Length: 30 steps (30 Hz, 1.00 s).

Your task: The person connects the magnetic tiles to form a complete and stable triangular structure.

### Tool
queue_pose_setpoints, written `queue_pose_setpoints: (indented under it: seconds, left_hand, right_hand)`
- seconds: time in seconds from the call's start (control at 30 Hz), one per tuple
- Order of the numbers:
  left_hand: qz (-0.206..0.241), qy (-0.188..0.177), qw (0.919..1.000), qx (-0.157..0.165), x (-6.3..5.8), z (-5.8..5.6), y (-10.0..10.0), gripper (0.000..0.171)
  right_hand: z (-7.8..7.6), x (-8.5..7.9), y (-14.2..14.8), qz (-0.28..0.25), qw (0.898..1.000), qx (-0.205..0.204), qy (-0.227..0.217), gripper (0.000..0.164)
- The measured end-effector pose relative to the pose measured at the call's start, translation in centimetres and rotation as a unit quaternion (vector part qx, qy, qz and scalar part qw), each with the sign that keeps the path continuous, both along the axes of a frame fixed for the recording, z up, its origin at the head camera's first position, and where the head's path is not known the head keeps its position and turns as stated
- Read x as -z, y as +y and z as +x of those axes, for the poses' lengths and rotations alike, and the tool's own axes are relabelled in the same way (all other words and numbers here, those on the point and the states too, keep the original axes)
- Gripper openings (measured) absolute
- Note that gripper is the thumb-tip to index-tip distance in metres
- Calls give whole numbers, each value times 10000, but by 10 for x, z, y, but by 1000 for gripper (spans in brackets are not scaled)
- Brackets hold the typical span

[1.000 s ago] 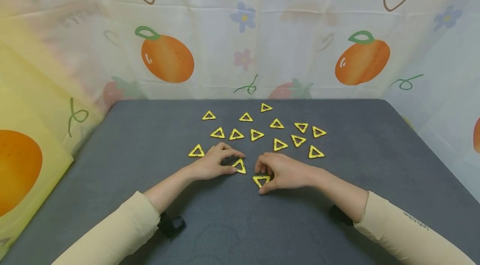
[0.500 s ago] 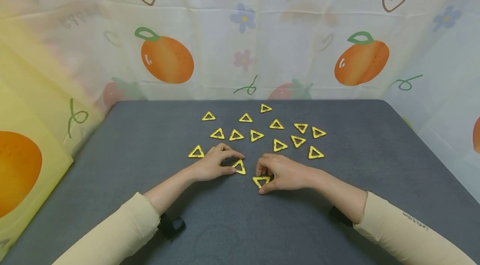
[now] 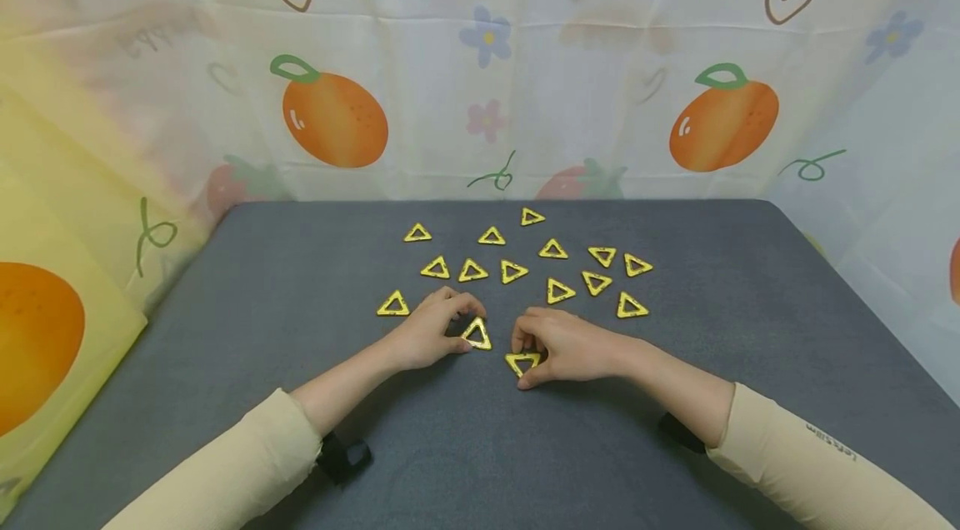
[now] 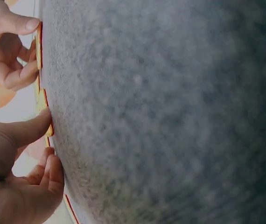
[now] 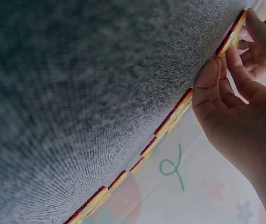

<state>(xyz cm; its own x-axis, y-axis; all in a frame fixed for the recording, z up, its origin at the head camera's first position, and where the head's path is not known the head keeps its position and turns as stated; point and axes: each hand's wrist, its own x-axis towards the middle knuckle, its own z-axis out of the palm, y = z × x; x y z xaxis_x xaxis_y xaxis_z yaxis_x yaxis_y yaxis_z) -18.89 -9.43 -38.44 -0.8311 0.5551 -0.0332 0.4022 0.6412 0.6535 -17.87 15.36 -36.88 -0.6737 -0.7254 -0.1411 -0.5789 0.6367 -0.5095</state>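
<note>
A fruit-printed cloth (image 3: 435, 113) is hung behind the grey table (image 3: 480, 447), across which two cream sleeves (image 3: 247, 447) are stretched. By the right hand (image 3: 573, 344), a yellow triangle (image 3: 513, 360) is pinched between thumb and bent fingers, near the table's middle. By the thumb of the left hand (image 3: 431, 334), a second triangle (image 3: 484, 336) just beside it is touched; whether it is gripped cannot be told. Thirteen other triangles (image 3: 632, 313) are scattered beyond.

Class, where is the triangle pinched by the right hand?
In the head view, the pinched triangle is right of and below centre, in the right hand; the neighbouring triangle, at the left hand, is up and left of it.
</note>
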Motion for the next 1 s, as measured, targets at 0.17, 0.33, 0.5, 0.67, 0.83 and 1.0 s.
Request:
queue_pose_setpoints:
  seconds: [0.17,0.33,0.5,0.67,0.83,1.0]
  left_hand:
    - [337,6,9994,-59,-3,2,3,32]
    - [462,-110,9986,-248,-6,4,3,22]
    - [483,-391,9974,-354,-9,7,2,18]
    - [555,-745,9956,-127,-12,11,0,18]
    - [592,-1075,9923,187,-11,17,-1,16]
    - [536,-1240,9899,436,-10,25,7,12]
  right_hand:
    - [0,-1,-1,6,10000,13,24,33]
    - [0,-1,-1,-36,10000,-35,62,33]
    - [-1,0,0,-92,9999,-88,82,34]
    - [-1,1,0,-72,9999,-77,63,34]
    - [-1,1,0,-49,10000,-62,61,34]
    - [1,1,0,-29,9999,-21,98,33]
